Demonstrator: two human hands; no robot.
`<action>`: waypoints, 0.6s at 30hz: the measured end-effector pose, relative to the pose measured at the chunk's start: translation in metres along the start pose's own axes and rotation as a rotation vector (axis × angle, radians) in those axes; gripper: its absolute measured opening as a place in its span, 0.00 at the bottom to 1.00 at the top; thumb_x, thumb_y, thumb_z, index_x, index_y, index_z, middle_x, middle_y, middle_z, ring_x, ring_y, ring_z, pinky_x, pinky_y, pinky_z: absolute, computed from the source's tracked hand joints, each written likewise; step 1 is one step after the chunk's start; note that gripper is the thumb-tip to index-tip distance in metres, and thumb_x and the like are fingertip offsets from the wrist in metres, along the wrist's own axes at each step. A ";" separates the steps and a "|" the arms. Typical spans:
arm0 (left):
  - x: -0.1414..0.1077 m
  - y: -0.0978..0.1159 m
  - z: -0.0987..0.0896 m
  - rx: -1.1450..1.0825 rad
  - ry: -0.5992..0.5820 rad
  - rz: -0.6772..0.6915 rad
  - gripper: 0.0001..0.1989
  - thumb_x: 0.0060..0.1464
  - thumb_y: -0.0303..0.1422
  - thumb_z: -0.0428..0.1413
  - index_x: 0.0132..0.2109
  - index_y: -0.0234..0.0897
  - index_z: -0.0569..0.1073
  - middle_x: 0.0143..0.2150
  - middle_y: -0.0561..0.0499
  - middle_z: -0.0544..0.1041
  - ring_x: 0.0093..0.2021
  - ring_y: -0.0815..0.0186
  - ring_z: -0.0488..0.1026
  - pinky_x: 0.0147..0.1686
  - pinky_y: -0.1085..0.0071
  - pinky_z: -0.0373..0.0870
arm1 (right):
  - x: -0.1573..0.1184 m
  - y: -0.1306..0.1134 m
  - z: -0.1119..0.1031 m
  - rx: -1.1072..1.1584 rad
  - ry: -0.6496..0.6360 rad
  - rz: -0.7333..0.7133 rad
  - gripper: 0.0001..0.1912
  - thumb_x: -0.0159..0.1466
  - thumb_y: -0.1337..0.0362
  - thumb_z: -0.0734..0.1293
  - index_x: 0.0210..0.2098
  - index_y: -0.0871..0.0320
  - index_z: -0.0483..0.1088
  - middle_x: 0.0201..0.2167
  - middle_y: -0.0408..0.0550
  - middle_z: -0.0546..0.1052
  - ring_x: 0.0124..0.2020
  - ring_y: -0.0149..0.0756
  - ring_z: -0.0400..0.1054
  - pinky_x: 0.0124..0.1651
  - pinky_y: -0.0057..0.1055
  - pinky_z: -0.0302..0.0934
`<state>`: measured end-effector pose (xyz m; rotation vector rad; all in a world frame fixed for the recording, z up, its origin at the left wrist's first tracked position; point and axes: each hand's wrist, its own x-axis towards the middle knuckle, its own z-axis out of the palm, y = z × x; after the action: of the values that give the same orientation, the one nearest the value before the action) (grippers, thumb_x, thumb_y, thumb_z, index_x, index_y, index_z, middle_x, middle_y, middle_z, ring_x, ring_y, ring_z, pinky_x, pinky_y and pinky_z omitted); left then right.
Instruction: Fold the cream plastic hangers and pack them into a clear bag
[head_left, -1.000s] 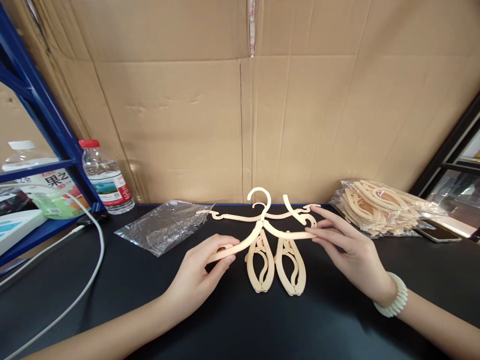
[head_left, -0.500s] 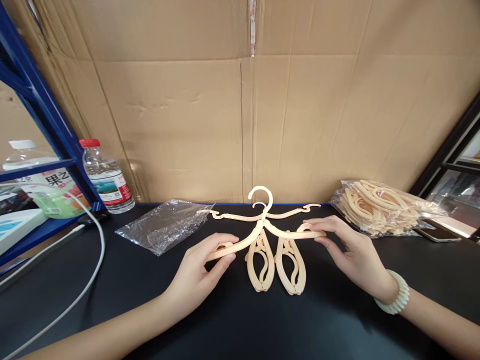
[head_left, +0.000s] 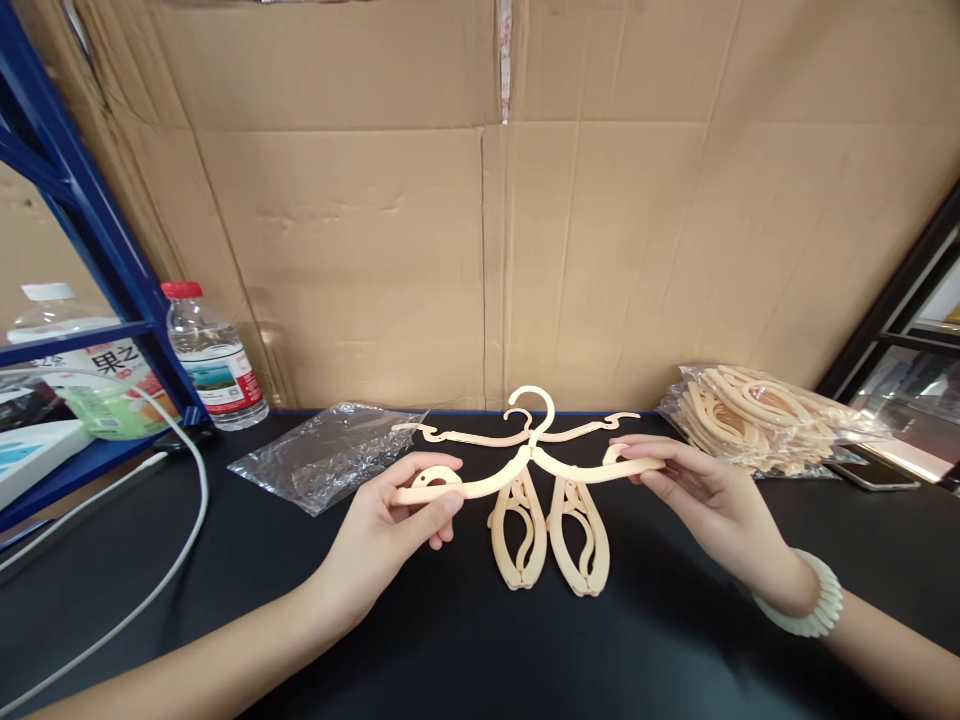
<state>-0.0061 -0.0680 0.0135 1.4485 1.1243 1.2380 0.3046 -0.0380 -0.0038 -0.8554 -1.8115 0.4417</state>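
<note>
Between my hands is a cream folding clothes hanger (head_left: pixel 495 484), its arms spread wide and its hook pointing up. My left hand (head_left: pixel 397 510) pinches the end of its left arm, thumb in front. On the other end, my right hand (head_left: pixel 697 485) grips with thumb and fingers. Behind it, a second unfolded hanger (head_left: pixel 480 438) lies on the black table (head_left: pixel 480 650). Two folded hangers, a left one (head_left: pixel 498 550) and a right one (head_left: pixel 602 550), lie side by side just below the held hanger, which overlaps their upper ends.
At the right rear lies a plastic-bagged pile of folded hangers (head_left: pixel 757 410), with a phone (head_left: pixel 877 472) beside it. An empty clear bag (head_left: pixel 315 455) rests at left. A water bottle (head_left: pixel 217 360), white cable (head_left: pixel 199 520) and blue shelf frame (head_left: pixel 97 220) stand left. Cardboard (head_left: pixel 375 250) walls the back.
The held hanger's arms have opened out flatter and wider. My left hand has moved left and slightly up; my right hand has shifted a little right. The other hangers stay put.
</note>
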 end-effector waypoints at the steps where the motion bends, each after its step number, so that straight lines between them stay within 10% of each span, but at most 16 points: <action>1: 0.000 0.002 0.001 -0.019 0.005 -0.007 0.16 0.50 0.38 0.63 0.44 0.36 0.74 0.23 0.56 0.71 0.24 0.71 0.68 0.23 0.76 0.66 | 0.000 0.000 -0.001 0.046 -0.002 0.024 0.09 0.66 0.62 0.65 0.44 0.51 0.75 0.47 0.50 0.78 0.53 0.46 0.71 0.50 0.39 0.72; 10: -0.004 0.008 0.004 -0.184 0.019 -0.093 0.12 0.49 0.39 0.64 0.35 0.35 0.75 0.22 0.56 0.68 0.24 0.73 0.62 0.25 0.76 0.62 | -0.001 -0.006 0.000 0.455 0.084 0.283 0.14 0.60 0.59 0.71 0.45 0.52 0.73 0.34 0.48 0.77 0.32 0.37 0.71 0.39 0.38 0.72; 18: -0.003 0.008 0.005 -0.315 0.050 -0.129 0.13 0.47 0.38 0.66 0.29 0.34 0.74 0.27 0.55 0.67 0.26 0.75 0.61 0.26 0.78 0.63 | -0.005 -0.002 0.005 0.623 0.112 0.444 0.17 0.60 0.59 0.71 0.47 0.52 0.68 0.33 0.47 0.75 0.32 0.37 0.69 0.43 0.41 0.71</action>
<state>-0.0007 -0.0725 0.0208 1.0984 0.9872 1.2995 0.3002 -0.0426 -0.0076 -0.8063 -1.2524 1.1471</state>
